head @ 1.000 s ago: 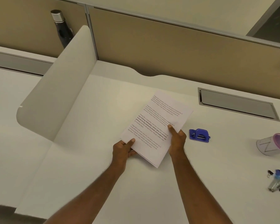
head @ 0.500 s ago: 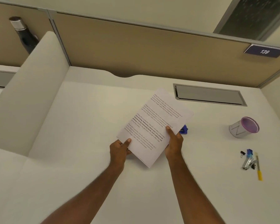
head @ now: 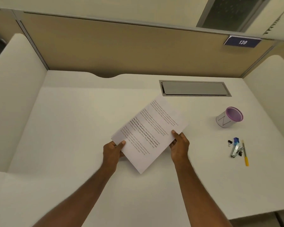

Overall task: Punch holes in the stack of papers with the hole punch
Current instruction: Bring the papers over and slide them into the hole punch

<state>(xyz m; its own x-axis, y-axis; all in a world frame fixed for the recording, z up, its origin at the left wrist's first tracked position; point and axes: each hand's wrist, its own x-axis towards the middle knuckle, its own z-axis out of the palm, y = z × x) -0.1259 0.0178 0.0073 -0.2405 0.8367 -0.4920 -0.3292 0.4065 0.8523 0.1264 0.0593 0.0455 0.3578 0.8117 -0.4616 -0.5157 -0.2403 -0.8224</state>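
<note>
A stack of white printed papers [head: 149, 133] is held tilted above the middle of the white desk [head: 72, 128]. My left hand [head: 113, 150] grips its lower left edge, thumb on top. On the lower right edge my right hand [head: 179, 145] holds it the same way. The blue hole punch is hidden, apparently behind the papers and my right hand.
A grey cable hatch [head: 193, 88] is set in the desk behind the papers. At the right lie a white cup with a purple rim [head: 229, 117], a stapler with binder clips [head: 235, 148] and a yellow pen [head: 245, 154]. White dividers flank the desk.
The view swung right, bringing the cup, the stapler and the pen further in. The papers, still in both hands, now cover the blue hole punch that showed beside my right hand.
</note>
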